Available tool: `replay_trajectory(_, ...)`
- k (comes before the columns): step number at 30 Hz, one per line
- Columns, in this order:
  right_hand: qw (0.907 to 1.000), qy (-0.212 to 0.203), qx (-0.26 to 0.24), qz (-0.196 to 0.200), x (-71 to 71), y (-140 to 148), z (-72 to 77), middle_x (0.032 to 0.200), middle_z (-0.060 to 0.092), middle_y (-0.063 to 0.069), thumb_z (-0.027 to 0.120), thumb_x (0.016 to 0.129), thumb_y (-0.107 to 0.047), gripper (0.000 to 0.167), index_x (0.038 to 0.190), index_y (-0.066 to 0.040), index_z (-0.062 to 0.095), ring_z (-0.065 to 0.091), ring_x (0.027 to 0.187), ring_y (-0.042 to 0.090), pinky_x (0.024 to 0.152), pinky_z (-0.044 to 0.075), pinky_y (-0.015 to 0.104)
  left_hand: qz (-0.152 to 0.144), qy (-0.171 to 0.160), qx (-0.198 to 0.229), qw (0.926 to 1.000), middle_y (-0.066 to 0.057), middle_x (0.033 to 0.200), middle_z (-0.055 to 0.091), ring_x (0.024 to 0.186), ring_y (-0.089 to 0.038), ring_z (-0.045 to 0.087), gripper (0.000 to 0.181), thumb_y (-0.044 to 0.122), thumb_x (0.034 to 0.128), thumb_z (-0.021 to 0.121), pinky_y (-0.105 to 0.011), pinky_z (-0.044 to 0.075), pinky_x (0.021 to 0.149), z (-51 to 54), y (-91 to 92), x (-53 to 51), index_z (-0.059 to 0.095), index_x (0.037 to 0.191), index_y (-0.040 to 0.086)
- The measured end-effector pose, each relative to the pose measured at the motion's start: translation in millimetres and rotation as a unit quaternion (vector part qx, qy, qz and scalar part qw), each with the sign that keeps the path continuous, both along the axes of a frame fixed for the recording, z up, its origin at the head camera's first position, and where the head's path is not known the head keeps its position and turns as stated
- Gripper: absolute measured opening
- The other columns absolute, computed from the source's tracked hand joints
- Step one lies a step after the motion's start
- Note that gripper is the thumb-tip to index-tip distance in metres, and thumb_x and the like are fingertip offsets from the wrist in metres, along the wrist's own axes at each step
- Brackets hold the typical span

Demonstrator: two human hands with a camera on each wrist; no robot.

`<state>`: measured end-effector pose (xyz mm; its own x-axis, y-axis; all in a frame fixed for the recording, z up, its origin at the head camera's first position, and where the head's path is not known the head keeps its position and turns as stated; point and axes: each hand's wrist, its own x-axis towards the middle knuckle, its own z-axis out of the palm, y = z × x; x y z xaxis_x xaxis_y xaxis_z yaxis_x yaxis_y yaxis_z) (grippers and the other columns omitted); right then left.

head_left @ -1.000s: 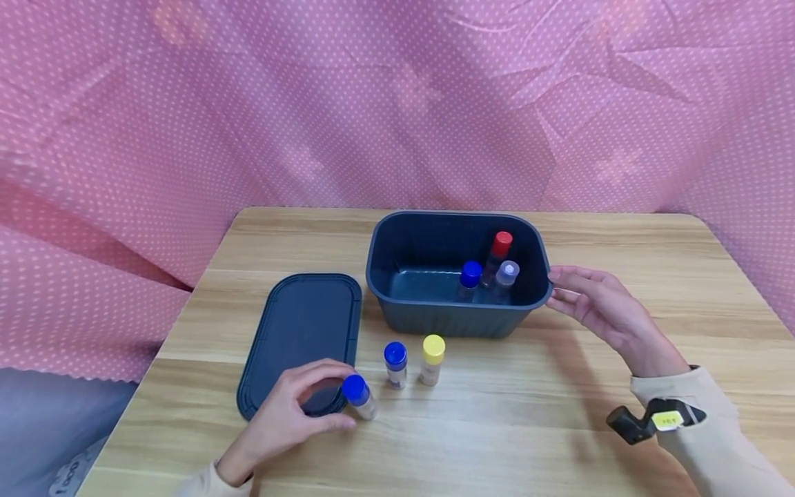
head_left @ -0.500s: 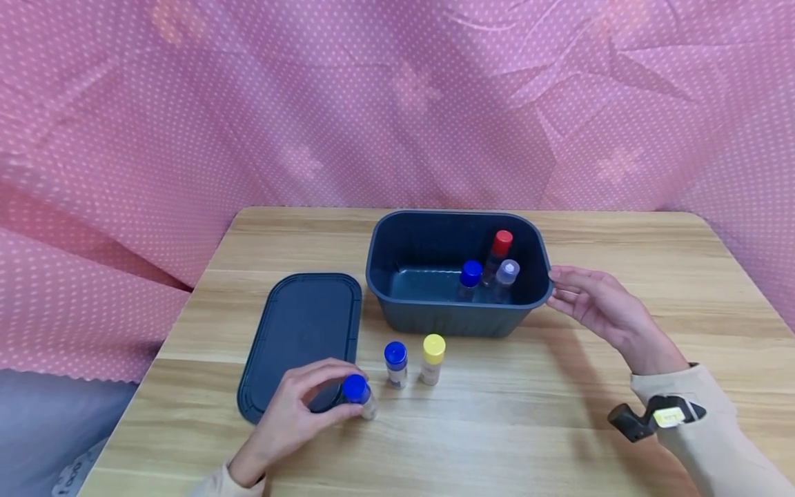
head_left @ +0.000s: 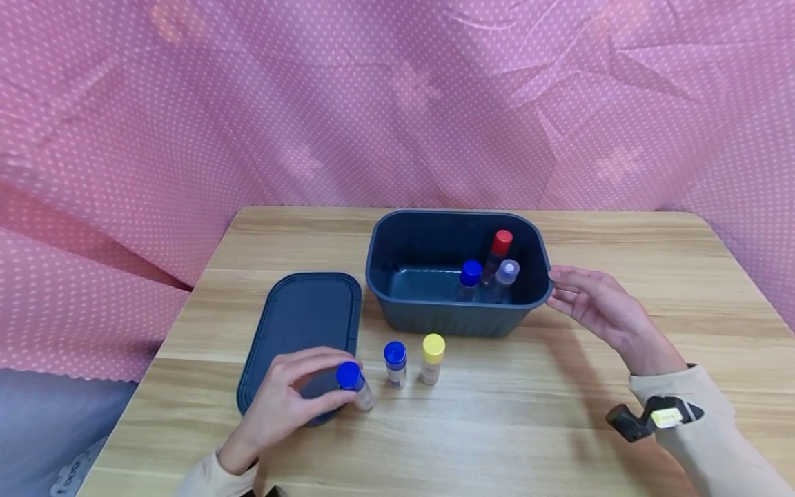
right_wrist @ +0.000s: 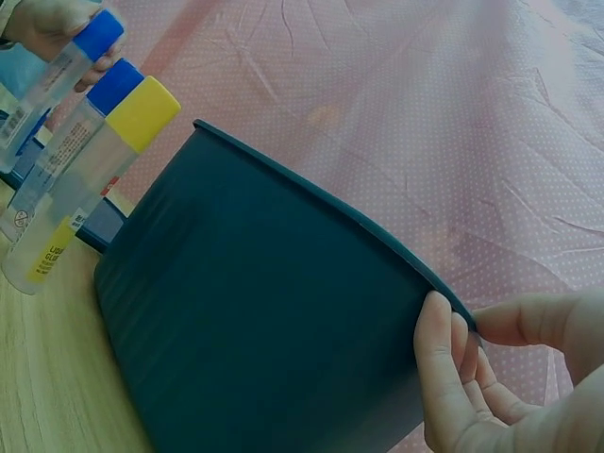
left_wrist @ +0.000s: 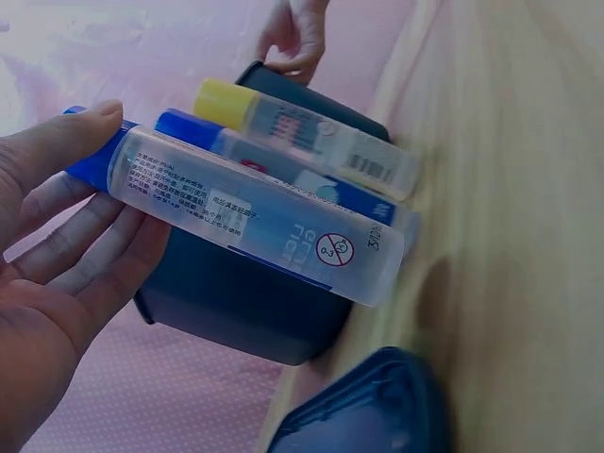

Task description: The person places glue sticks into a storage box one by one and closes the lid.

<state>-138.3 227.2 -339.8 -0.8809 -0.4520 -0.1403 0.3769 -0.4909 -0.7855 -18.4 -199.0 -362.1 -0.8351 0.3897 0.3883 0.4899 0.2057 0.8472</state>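
My left hand pinches a clear liquid glue bottle by its blue cap, thumb on one side and fingers on the other. The bottle leans slightly; whether its base touches the table I cannot tell. Beside it stand another blue-capped glue bottle and a yellow-capped glue bottle. With thumb and fingers, my right hand holds the right end of the dark blue box at its rim. Inside that box, toward the right, are a red-capped bottle, a blue-capped bottle and a clear-capped bottle.
A dark blue lid lies flat on the wooden table, left of the box and partly under my left hand. Pink dotted cloth hangs behind the table and along both sides.
My left thumb has closed onto the near blue-capped glue bottle, and the bottle has shifted slightly away from me and to the left. My right hand and the box have stayed put.
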Motion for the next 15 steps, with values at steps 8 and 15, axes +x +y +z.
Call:
replay_trajectory(8, 0.9999, 0.01, -0.002, -0.001, 0.8, 0, 0.0, 0.097, 0.07, 0.012, 0.041, 0.1, 0.004, 0.028, 0.099, 0.005, 0.069, 0.068, 0.089, 0.02, 0.087, 0.055, 0.033, -0.011, 0.018, 0.01, 0.9997, -0.014, 0.108, 0.068, 0.101, -0.019, 0.065, 0.038, -0.012, 0.0745, 0.076, -0.03, 0.055, 0.087, 20.9, -2.7, -13.6, 0.068, 0.111, -0.002)
replay_trajectory(15, 1.0, 0.005, -0.006, -0.006, 0.4, 0, -2.0, 0.098, 0.07, 0.012, 0.042, 0.1, 0.004, 0.027, 0.099, 0.006, 0.069, 0.068, 0.089, 0.021, 0.087, 0.055, 0.034, -0.018, 0.041, 0.015, 0.9989, -0.014, 0.107, 0.068, 0.1, -0.018, 0.065, 0.041, -0.016, 0.0718, 0.076, -0.031, 0.055, 0.087, 41.0, -0.1, -24.1, 0.069, 0.11, -0.002)
